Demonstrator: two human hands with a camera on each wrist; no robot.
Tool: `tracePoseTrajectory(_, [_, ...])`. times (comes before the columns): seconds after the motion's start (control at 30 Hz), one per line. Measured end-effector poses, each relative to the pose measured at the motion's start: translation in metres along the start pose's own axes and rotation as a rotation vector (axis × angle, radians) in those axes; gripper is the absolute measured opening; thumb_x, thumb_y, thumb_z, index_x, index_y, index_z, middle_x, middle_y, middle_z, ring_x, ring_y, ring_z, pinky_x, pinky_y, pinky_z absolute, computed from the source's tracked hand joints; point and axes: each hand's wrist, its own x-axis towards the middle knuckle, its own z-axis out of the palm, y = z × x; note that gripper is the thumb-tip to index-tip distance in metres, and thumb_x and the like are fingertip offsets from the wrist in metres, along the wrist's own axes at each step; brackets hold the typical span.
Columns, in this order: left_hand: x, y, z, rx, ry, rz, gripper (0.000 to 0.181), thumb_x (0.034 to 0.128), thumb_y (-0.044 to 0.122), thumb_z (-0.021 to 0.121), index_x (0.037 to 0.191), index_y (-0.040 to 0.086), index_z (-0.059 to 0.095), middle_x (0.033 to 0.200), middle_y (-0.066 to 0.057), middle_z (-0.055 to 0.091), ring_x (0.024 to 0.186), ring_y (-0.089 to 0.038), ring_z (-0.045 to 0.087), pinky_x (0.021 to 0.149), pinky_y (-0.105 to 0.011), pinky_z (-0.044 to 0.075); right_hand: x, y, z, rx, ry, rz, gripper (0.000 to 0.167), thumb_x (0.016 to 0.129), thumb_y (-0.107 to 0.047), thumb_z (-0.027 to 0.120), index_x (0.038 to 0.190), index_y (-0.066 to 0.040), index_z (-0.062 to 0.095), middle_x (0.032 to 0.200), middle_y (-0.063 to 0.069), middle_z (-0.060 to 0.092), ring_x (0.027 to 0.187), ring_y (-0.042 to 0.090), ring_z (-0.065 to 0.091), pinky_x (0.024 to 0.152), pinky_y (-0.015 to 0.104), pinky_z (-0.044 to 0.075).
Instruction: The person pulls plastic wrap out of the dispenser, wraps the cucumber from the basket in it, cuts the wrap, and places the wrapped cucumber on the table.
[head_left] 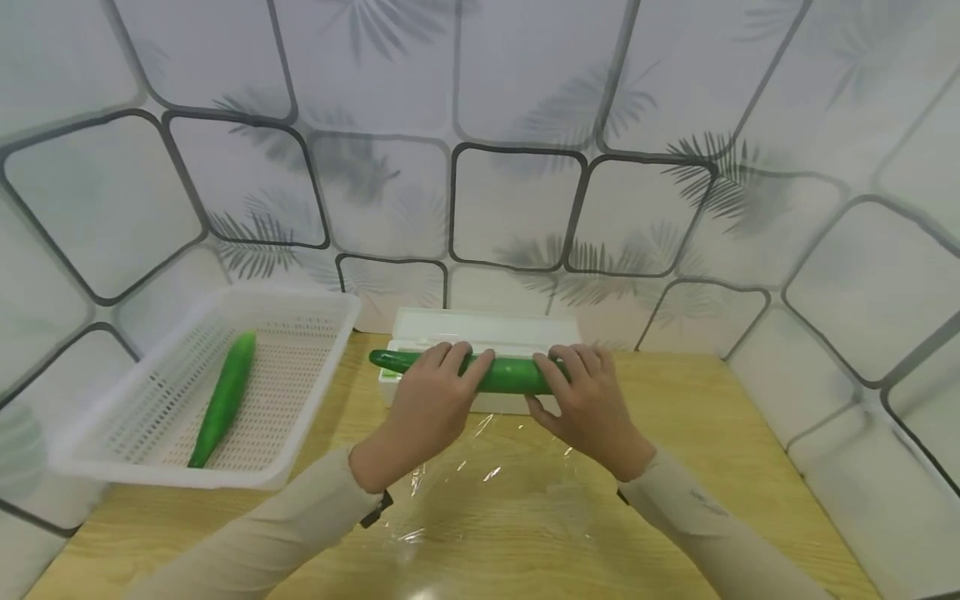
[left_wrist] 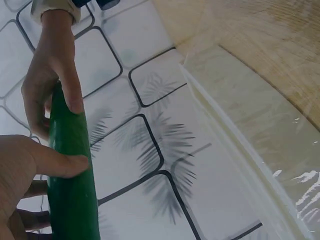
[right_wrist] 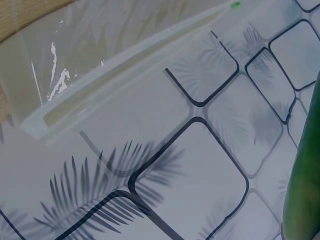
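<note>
A long green cucumber [head_left: 517, 377] is held level in both hands, in front of a white cling film dispenser box [head_left: 495, 322]. My left hand [head_left: 435, 400] grips it left of the middle, fingers over the top, and its narrow end sticks out to the left. Toward the other end my right hand [head_left: 588, 404] holds it, thumb below. Clear cling film [head_left: 480, 475] spreads from the box over the table toward me. In the left wrist view the left thumb lies along the cucumber [left_wrist: 72, 190]; the right wrist view shows only part of the cucumber [right_wrist: 305, 185].
To the left stands a white perforated plastic basket [head_left: 318, 417] with another cucumber [head_left: 225, 400] lying in it. Behind the wooden table [head_left: 690, 433] rises a wall [head_left: 517, 208] with a square and leaf pattern.
</note>
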Motion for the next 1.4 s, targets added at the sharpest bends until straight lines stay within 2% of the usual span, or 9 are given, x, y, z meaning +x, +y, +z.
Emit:
tracePoseTrajectory(0.13, [-0.012,-0.005,0.005,-0.027,-0.008,0.036,0.046,0.0688,0.022,0.083,0.108,0.01,0.062,0.095,-0.01,0.065,0.084,-0.024,0.065,0.074,-0.032,0.057,-0.017,-0.001,-0.003,0.086,-0.059,0.022,0.046,0.068,-0.029,0.071,0.102,0.0,0.059,0.093,0.015,0.057,0.079,0.03,0.051,0.066,0.042,0.041])
tracePoseTrajectory(0.23, [-0.025,-0.008,0.009,-0.06,-0.049,0.057,0.04,0.0705,0.019,0.082,0.105,0.01,0.063,0.094,-0.009,0.064,0.083,-0.023,0.065,0.069,-0.03,0.058,-0.033,-0.005,-0.002,0.114,-0.13,0.046,0.047,0.067,-0.029,0.073,0.102,-0.001,0.06,0.094,0.014,0.058,0.08,0.029,0.053,0.067,0.043,0.044])
tracePoseTrajectory(0.33, [-0.04,-0.008,0.016,-0.096,-0.13,0.066,0.039,0.0704,0.019,0.081,0.102,0.01,0.061,0.093,-0.008,0.063,0.081,-0.022,0.065,0.063,-0.028,0.058,-0.049,-0.012,0.002,0.15,-0.203,0.065,0.05,0.065,-0.03,0.078,0.103,-0.003,0.061,0.095,0.012,0.059,0.083,0.027,0.055,0.071,0.043,0.047])
tracePoseTrajectory(0.57, [-0.083,0.004,0.035,-0.192,-0.37,0.067,0.042,0.0677,0.023,0.083,0.099,0.013,0.057,0.088,-0.003,0.06,0.073,-0.015,0.061,0.052,-0.022,0.054,-0.083,-0.037,0.018,0.248,-0.394,0.064,0.05,0.066,-0.037,0.081,0.104,-0.01,0.064,0.096,0.002,0.062,0.088,0.017,0.058,0.074,0.036,0.05])
tracePoseTrajectory(0.67, [-0.096,0.008,0.042,-0.216,-0.432,0.078,0.042,0.0679,0.025,0.082,0.099,0.014,0.057,0.089,-0.002,0.059,0.073,-0.014,0.061,0.05,-0.021,0.052,-0.094,-0.046,0.022,0.266,-0.481,0.054,0.051,0.068,-0.041,0.079,0.105,-0.011,0.064,0.097,0.001,0.062,0.089,0.016,0.059,0.078,0.036,0.051])
tracePoseTrajectory(0.77, [-0.106,0.011,0.046,-0.231,-0.461,0.099,0.043,0.0686,0.029,0.081,0.101,0.014,0.057,0.088,-0.002,0.058,0.072,-0.013,0.059,0.049,-0.019,0.049,-0.1,-0.052,0.021,0.274,-0.582,0.057,0.05,0.071,-0.045,0.076,0.106,-0.011,0.064,0.098,0.002,0.063,0.089,0.016,0.06,0.08,0.035,0.051])
tracePoseTrajectory(0.9, [-0.115,0.013,0.05,-0.229,-0.492,0.134,0.044,0.0694,0.034,0.08,0.101,0.014,0.056,0.087,0.0,0.057,0.069,-0.011,0.057,0.047,-0.017,0.046,-0.103,-0.058,0.019,0.289,-0.67,0.054,0.046,0.074,-0.047,0.072,0.103,-0.011,0.064,0.096,0.001,0.062,0.087,0.015,0.059,0.081,0.034,0.051])
tracePoseTrajectory(1.1, [-0.12,0.015,0.05,-0.271,-0.58,0.137,0.043,0.0695,0.033,0.079,0.101,0.014,0.057,0.086,0.0,0.058,0.067,-0.01,0.056,0.049,-0.016,0.044,-0.106,-0.061,0.02,0.312,-0.708,0.021,0.046,0.076,-0.048,0.07,0.104,-0.011,0.065,0.096,0.0,0.063,0.085,0.012,0.057,0.08,0.031,0.05])
tracePoseTrajectory(1.4, [-0.121,0.018,0.045,-0.3,-0.63,0.121,0.04,0.0699,0.028,0.079,0.1,0.013,0.057,0.084,0.001,0.057,0.067,-0.01,0.055,0.049,-0.016,0.042,-0.107,-0.065,0.02,0.334,-0.768,0.029,0.046,0.078,-0.046,0.068,0.107,-0.011,0.063,0.099,0.001,0.063,0.088,0.013,0.058,0.082,0.033,0.052])
